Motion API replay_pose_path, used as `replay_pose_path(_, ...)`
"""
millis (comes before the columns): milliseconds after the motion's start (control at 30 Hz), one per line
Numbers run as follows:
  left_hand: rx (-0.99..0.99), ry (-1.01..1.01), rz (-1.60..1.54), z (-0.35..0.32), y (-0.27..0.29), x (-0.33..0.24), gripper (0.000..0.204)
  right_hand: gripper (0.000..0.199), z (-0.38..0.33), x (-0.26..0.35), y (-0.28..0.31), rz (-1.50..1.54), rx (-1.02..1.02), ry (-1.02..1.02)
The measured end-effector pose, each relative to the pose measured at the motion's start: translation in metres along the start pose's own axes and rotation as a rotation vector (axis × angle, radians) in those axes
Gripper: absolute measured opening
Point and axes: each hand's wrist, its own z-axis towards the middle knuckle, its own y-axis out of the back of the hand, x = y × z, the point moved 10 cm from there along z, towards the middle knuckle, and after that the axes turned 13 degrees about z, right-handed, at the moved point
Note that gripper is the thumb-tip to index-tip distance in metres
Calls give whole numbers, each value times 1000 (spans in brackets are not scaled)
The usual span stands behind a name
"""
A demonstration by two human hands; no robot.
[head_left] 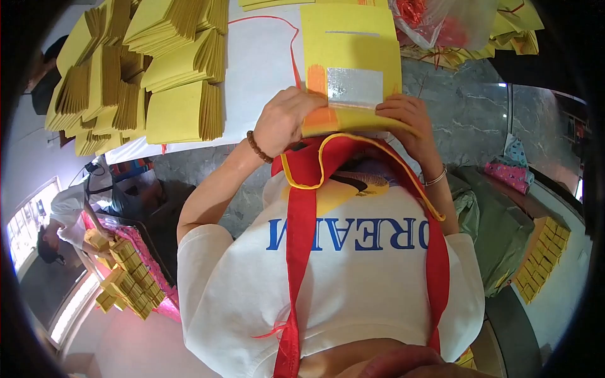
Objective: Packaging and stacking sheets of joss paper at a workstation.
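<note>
In front of my chest lies a yellow paper sheet (359,47) with a silver foil patch and orange marks, possibly several layers thick. Its near edge is bent up into a rolled or folded strip. My left hand (287,120) grips the left end of that strip, thumb and fingers pressed together. At the right end, my right hand (413,123) has its fingers curled over the fold; its thumb is hidden. A thin red string (295,47) runs across the white tabletop (258,69) to the sheet's left side, by my left hand.
Folded yellow paper bundles (183,116) are piled at the table's left. A clear plastic bag (435,22) with red contents sits at the far right. A person (69,214) works at a pile of yellow blocks (135,277) on the left. A dark green covered heap (495,220) stands right.
</note>
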Motion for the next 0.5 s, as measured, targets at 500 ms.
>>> replay_pose_path(500, 135, 844, -733, 0, -70, 97, 24, 35, 24, -38, 29, 341, -474, -420)
